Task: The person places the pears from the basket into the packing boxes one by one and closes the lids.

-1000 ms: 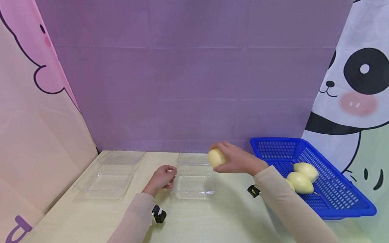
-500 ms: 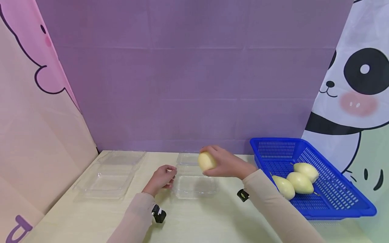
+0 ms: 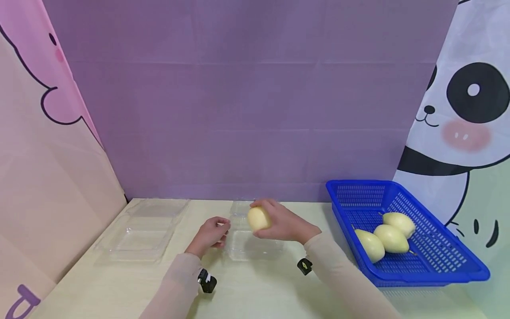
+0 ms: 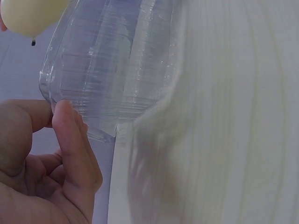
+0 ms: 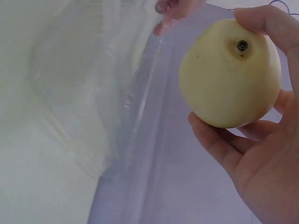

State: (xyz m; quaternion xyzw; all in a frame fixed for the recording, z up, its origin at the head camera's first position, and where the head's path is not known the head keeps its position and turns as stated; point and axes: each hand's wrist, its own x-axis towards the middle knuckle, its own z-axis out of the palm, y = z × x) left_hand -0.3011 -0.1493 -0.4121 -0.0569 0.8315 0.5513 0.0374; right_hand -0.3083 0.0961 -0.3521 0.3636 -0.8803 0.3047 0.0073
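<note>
My right hand (image 3: 280, 223) grips a pale yellow pear (image 3: 258, 219) above a clear plastic clamshell box (image 3: 255, 250) that lies open on the table. In the right wrist view the pear (image 5: 229, 74) shows its dark blossom end, with fingers and thumb round its sides. With thumb and forefinger my left hand (image 3: 210, 235) pinches the box's left rim. The left wrist view shows those fingertips (image 4: 63, 109) at the edge of the see-through wall (image 4: 107, 60). Part of the box's lid is hidden behind the right hand and pear.
A second clear clamshell box (image 3: 137, 239) lies open at the left of the table (image 3: 247, 292). At the right stands a blue plastic basket (image 3: 446, 261) with 3 pears (image 3: 392, 238) in it. A purple cloth (image 3: 255, 97) hangs along the back.
My right hand has moved left and slightly down with the pear, from right of the box to over it. The left hand stays at the rim. The basket's nearest pear has come into sight.
</note>
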